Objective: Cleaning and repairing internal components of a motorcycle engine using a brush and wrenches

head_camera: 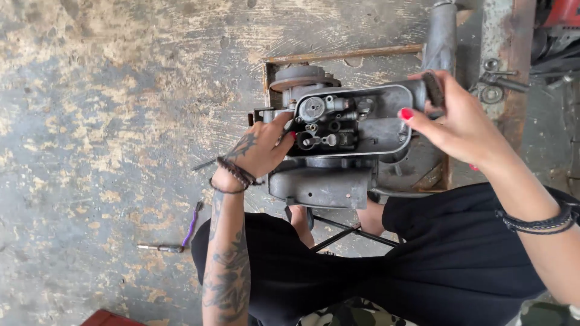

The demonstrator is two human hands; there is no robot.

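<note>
Left hand (261,147) curled, wrist bent; right hand (460,124) fingers pinched, both forearms extended.

Purple-handled tool (181,236) on concrete floor (90,90); washers (492,93) on rusty beam (513,36).

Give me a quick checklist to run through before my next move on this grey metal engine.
1. Left hand steadying the grey metal engine at its left edge: ok.
2. Right hand holding a small dark ridged piece at the engine's right end: ok.
3. Open oval housing unobstructed: ok.
4. Purple-handled tool within reach on the concrete floor: ok.
5. Engine seated firmly on its rusty frame: cannot tell.
</note>
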